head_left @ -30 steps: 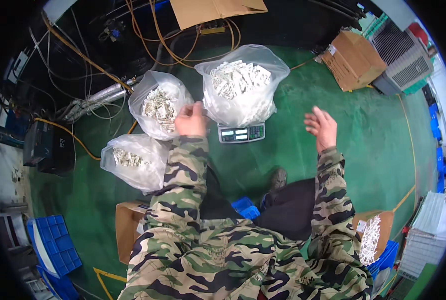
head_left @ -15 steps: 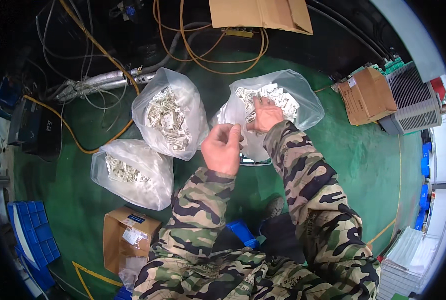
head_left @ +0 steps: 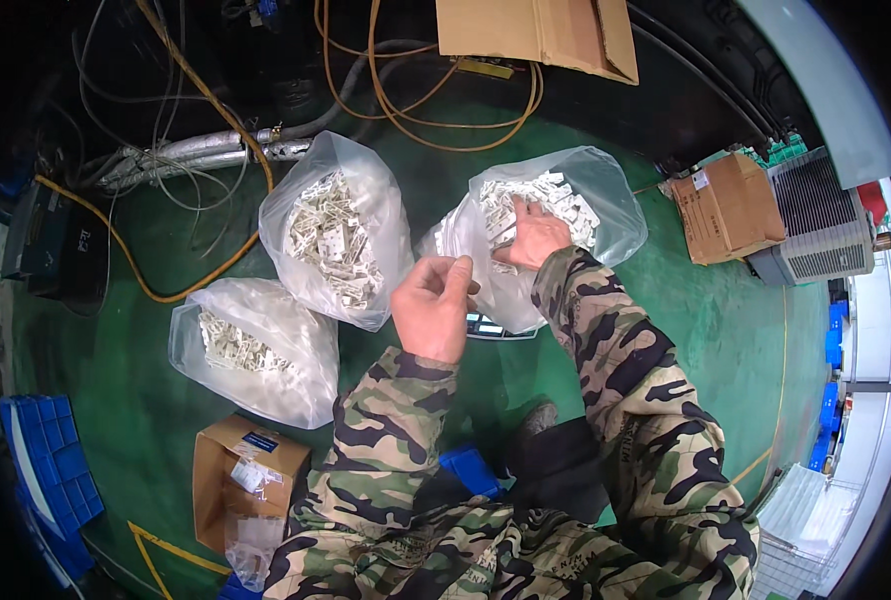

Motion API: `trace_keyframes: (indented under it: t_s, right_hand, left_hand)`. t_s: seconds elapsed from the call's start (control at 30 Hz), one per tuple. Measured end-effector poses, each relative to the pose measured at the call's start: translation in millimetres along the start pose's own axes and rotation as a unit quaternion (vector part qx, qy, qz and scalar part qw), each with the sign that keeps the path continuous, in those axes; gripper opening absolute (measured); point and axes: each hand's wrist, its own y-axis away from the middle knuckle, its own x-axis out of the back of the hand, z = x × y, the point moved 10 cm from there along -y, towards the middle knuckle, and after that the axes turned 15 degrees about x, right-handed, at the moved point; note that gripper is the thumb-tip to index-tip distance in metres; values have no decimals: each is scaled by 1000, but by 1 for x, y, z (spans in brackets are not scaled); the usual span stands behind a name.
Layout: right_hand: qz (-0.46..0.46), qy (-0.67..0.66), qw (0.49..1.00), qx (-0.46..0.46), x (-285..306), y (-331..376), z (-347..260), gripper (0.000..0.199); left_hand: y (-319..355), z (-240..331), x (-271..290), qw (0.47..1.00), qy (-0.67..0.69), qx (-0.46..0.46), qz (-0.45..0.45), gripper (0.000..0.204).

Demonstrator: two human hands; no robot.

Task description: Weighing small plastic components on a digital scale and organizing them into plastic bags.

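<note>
A clear plastic bag (head_left: 616,205) of white plastic parts (head_left: 561,203) stands with its mouth wide in front of me. My right hand (head_left: 538,238) reaches into it, fingers spread over the parts and their tips partly hidden among them. At the bag's near left side, my left hand (head_left: 433,308) is closed, thumb against bent fingers, pinching what looks like the edge of the plastic. Under the bag's near side shows part of a device with small displays (head_left: 501,328). To the left, two more bags of similar parts, an upper bag (head_left: 386,220) and a lower bag (head_left: 311,385), rest on the floor.
An open cardboard box (head_left: 206,490) with clear plastic in it sits at lower left, near blue crates (head_left: 56,450). Another carton (head_left: 726,210) leans by a grey finned unit (head_left: 826,220) at right. Hoses (head_left: 446,120) and silvery pipes (head_left: 201,155) run along the back.
The view has shifted slightly. My right hand has moved a little within the parts, its fingers still spread. My left hand stays closed beside the bag.
</note>
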Motion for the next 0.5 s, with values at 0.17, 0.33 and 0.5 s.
trace_keyframes:
  t_s: [0.17, 0.33, 0.5]
  right_hand:
    - [-9, 4, 1000, 3, -1, -3, -3, 114]
    - [16, -3, 999, -36, -9, -13, 5, 103]
    - [89, 29, 996, -11, -2, -8, 1, 102]
  left_hand:
    - [4, -6, -13, 1000, 15, 6, -18, 18]
    - [6, -10, -21, 1000, -7, 19, -23, 17]
    - [-1, -7, -15, 999, -18, 20, -19, 18]
